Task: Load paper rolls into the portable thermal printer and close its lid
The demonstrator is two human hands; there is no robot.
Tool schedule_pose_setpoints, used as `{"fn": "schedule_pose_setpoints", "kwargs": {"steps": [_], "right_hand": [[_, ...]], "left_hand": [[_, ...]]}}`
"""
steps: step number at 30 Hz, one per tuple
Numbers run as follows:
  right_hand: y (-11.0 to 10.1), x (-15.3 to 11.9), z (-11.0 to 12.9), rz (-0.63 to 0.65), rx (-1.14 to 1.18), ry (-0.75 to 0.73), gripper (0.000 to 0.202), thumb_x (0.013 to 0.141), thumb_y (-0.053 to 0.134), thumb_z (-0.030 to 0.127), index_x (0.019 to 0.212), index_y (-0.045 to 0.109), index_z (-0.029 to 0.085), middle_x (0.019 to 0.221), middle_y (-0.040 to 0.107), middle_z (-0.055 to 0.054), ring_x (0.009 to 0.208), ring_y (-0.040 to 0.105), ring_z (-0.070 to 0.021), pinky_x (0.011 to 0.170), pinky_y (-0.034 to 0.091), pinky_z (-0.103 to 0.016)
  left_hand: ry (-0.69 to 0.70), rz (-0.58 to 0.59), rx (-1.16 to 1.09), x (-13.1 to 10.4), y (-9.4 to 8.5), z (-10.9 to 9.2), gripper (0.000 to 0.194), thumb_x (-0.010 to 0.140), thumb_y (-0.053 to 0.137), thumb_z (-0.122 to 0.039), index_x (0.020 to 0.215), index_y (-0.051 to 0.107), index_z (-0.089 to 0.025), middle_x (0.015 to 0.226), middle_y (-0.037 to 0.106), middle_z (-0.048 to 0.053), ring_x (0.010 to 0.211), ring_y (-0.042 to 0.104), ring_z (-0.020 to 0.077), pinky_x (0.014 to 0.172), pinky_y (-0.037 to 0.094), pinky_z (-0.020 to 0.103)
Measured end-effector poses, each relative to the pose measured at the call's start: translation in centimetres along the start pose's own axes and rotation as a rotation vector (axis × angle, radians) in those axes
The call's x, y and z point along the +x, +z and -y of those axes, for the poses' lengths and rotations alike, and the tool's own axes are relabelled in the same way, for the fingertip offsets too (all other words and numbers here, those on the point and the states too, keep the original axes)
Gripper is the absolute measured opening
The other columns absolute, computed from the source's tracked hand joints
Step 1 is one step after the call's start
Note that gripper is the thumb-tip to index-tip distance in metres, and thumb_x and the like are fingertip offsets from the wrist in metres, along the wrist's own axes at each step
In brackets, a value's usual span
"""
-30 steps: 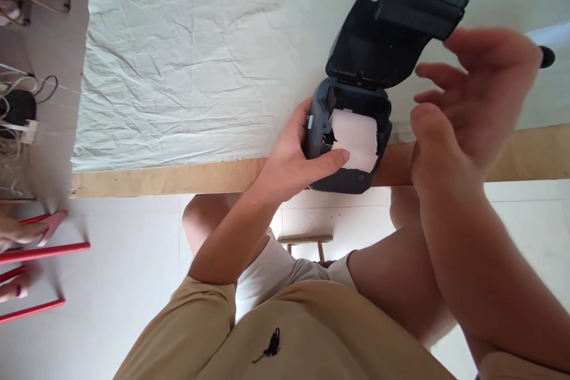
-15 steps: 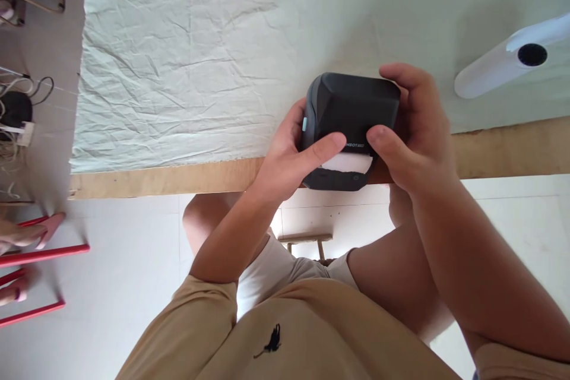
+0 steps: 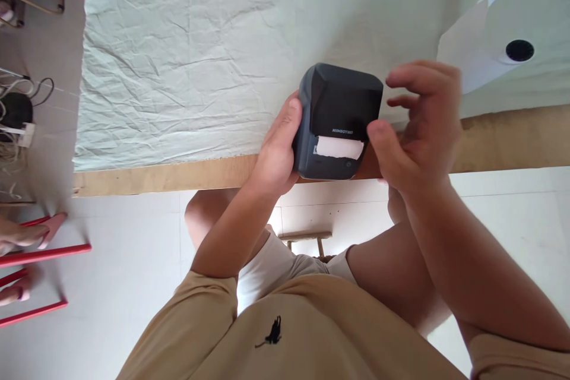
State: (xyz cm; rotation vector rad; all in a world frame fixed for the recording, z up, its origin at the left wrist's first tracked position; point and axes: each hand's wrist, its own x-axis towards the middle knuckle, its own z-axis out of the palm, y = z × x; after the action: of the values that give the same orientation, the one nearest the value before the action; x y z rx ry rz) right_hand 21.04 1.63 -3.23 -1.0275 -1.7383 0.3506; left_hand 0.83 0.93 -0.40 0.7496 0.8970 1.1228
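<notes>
A dark label printer point(image 3: 347, 101) is held over the table's front edge, tilted slightly, its lid closed. From its slot a strip of white paper point(image 3: 339, 147) sticks out. My left hand point(image 3: 279, 145) grips the printer's left side, thumb along the edge, the other fingers hidden behind or under it. At the printer's right, my right hand point(image 3: 418, 124) has its fingers apart and curled a little; the thumb tip is at or very near the printer's right edge, and I cannot tell if it touches.
A white paper roll point(image 3: 483, 50) with a dark core lies at the right on the pale green cloth point(image 3: 200, 59). The table's wooden edge point(image 3: 169, 175) runs along the front. On the floor at left are cables point(image 3: 15, 124), red bars point(image 3: 44, 254) and another person's feet point(image 3: 27, 233).
My right hand has come off the printer's right side and its fingers have spread. The left thumb has moved from the top to the side. The paper roll's loose sheet has shifted.
</notes>
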Motion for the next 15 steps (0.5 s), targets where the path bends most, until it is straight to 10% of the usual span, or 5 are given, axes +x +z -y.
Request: {"fn": "schedule_pose_setpoints", "kwargs": {"steps": [10, 15], "right_hand": [[-0.9, 0.5, 1.4, 0.046, -0.028, 0.012, 0.054, 0.088, 0.084, 0.046, 0.138, 0.067, 0.037, 0.103, 0.068, -0.002, 0.087, 0.070, -0.0248, 0.072, 0.063, -0.045], [-0.7, 1.6, 3.5, -0.298, 0.000, -0.017, 0.021, 0.101, 0.080, 0.048, 0.106, 0.071, 0.030, 0.090, 0.068, 0.003, 0.056, 0.064, -0.0121, 0.045, 0.038, -0.030]], "left_hand": [[0.018, -0.176, -0.002, 0.3, 0.0, 0.4, 0.041, 0.114, 0.057, -0.052, 0.086, 0.063, -0.022, 0.098, 0.077, 0.004, 0.141, 0.076, 0.0310, 0.104, 0.072, 0.040], [-0.062, 0.016, -0.011, 0.3, -0.3, 0.2, 0.042, 0.106, 0.066, -0.064, 0.097, 0.071, -0.023, 0.089, 0.074, 0.004, 0.103, 0.083, 0.0267, 0.079, 0.069, 0.035]]}}
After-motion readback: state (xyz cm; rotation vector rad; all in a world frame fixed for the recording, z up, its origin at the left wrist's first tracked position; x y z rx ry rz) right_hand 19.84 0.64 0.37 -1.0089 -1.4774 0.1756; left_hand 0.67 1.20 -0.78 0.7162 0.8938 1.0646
